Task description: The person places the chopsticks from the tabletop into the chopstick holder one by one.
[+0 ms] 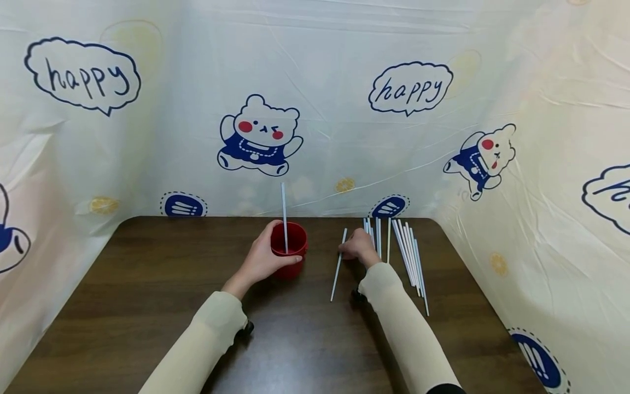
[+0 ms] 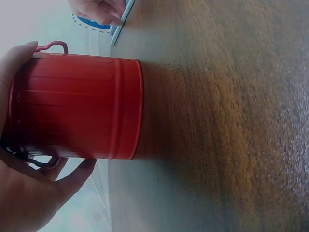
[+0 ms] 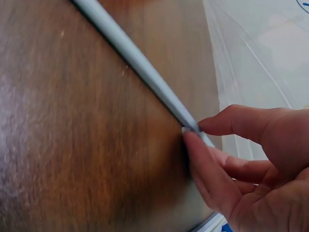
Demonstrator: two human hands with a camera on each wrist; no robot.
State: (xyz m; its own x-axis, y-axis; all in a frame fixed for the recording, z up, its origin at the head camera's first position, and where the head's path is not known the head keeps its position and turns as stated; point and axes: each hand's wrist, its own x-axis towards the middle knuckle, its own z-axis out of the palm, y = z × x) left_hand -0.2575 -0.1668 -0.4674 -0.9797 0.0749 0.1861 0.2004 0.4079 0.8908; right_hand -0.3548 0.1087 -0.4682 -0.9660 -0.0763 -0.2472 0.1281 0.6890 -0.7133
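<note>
Straw (image 3: 137,63) is pinched in closed fingers (image 3: 234,120) of the right hand (image 1: 361,247), red cup (image 2: 79,106) gripped by the left hand (image 1: 262,256); pick-up step judged current, lifting apparently required.

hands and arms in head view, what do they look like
The left hand and right hand are ungloved. The left sleeve and right sleeve are cream and long. A small black piece shows beside each cuff. A black band, partly cut off, crosses the right sleeve.
</note>
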